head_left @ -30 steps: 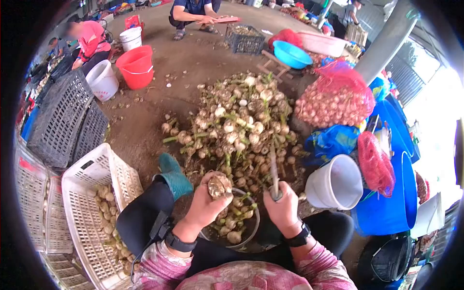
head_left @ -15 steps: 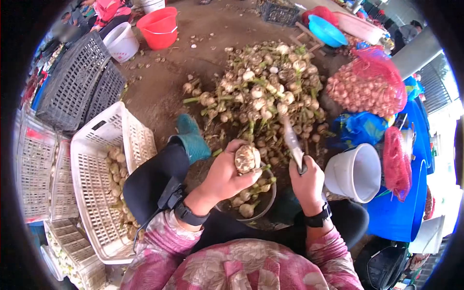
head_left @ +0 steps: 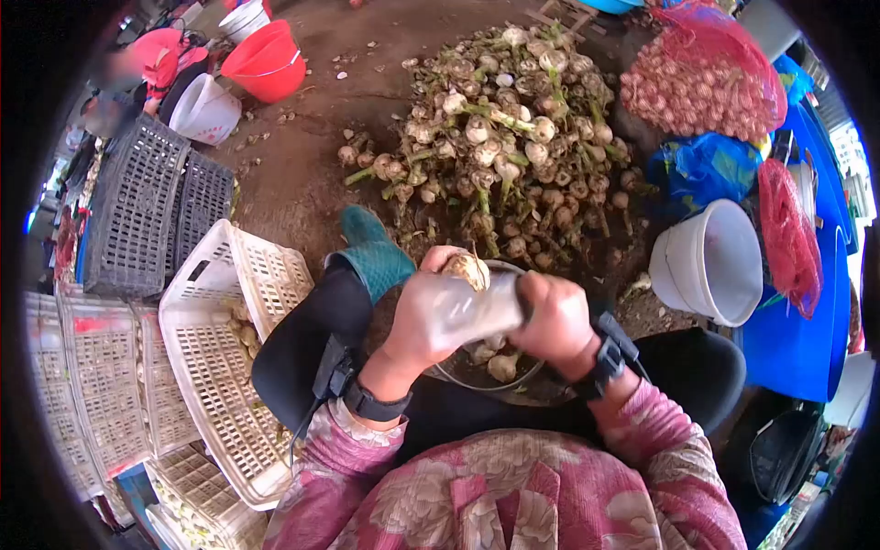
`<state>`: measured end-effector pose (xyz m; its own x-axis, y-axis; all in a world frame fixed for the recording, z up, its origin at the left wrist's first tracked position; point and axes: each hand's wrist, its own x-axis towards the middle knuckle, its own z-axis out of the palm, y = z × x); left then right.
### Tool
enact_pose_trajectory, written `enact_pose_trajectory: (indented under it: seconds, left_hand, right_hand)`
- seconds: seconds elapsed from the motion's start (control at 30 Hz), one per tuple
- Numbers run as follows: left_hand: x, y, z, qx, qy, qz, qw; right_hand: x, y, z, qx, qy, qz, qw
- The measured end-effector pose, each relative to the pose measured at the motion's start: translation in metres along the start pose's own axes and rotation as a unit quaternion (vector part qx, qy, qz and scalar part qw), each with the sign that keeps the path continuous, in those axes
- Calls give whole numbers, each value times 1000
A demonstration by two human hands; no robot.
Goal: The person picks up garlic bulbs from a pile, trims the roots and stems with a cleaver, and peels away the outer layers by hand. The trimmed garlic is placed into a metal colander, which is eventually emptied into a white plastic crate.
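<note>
My left hand (head_left: 423, 307) is wrapped round a garlic bulb (head_left: 467, 269), whose top shows above the fingers. My right hand (head_left: 555, 316) grips a knife (head_left: 481, 310), its blade smeared by motion and lying across the front of my left hand, just below the bulb. Beneath both hands is a metal basin (head_left: 529, 374) with garlic bulbs (head_left: 501, 368) in it, partly hidden by them. Beyond the basin a large heap of garlic with stems (head_left: 513, 137) lies on the floor.
A white crate (head_left: 206, 367) with bulbs stands left of my legs, near black crates (head_left: 137, 206). Red bucket (head_left: 266, 62) and white buckets (head_left: 206, 110) are at the upper left. At the right are a white bucket (head_left: 706, 263), a blue barrel (head_left: 793, 339) and a red net sack (head_left: 701, 82). Another person sits upper left.
My right hand has swung the knife inward, from pointing up and away to lying across my left hand. The view has shifted, so the heap and buckets sit higher in the picture.
</note>
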<state>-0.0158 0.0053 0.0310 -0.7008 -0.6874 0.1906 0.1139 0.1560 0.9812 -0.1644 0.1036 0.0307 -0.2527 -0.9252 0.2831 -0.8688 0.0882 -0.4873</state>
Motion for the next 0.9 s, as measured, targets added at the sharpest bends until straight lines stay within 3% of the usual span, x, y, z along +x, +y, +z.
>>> enact_pose_trajectory:
  seconds: [0.03,0.1,0.17,0.23,0.3,0.37,0.4,0.43,0.5,0.53,0.57,0.6,0.63,0.67,0.73,0.77,0.8,0.87,0.9]
  left_hand:
    - [2,15,0,38,-2,44,998]
    - [-4,37,4,0,-34,45,998]
    - [2,26,2,-76,10,-17,997]
    - [0,26,10,-201,32,-58,977]
    - [5,24,7,-113,24,-12,993]
    - [6,18,1,-105,5,12,994]
    - [0,16,6,-86,62,75,992]
    - [-6,15,6,-301,38,-69,950]
    - [-5,14,-2,-405,0,-118,907]
    - [-6,17,-4,-243,-34,-44,969]
    - [-6,23,-7,-37,-40,39,998]
    - [-5,29,-9,131,-18,117,984]
    - [-7,44,-4,8,3,-19,1000]
    - [-9,43,-4,-55,5,-15,998]
    - [6,28,-7,57,54,90,993]
    - [0,29,-7,117,72,56,989]
    - [-4,40,-3,-101,35,-82,991]
    - [0,37,2,-139,75,31,987]
    - [1,37,4,-161,100,92,978]
  right_hand:
    - [-1,18,5,-9,-12,62,998]
    - [-7,70,15,7,-70,305,950]
    - [-15,51,5,0,4,239,971]
    - [-3,6,-12,15,15,136,990]
    - [3,-1,-11,35,61,92,993]
    - [5,0,-17,-3,21,29,999]
    - [5,-6,-19,-12,17,0,1000]
    - [1,-16,-19,-17,8,-25,1000]
    - [1,-29,-18,12,37,-75,996]
    - [1,-24,-14,24,35,-54,998]
    - [-1,-16,-6,38,33,-31,998]
    - [2,-3,0,9,-1,93,996]
    - [7,19,2,32,-65,233,970]
    - [-4,35,6,14,-36,231,972]
    - [-13,24,-4,14,-7,214,977]
    - [-10,7,-9,7,61,129,990]
    - [-11,-5,-13,30,67,129,989]
    - [8,-5,-20,87,98,146,981]
    - [15,1,-25,109,58,196,973]
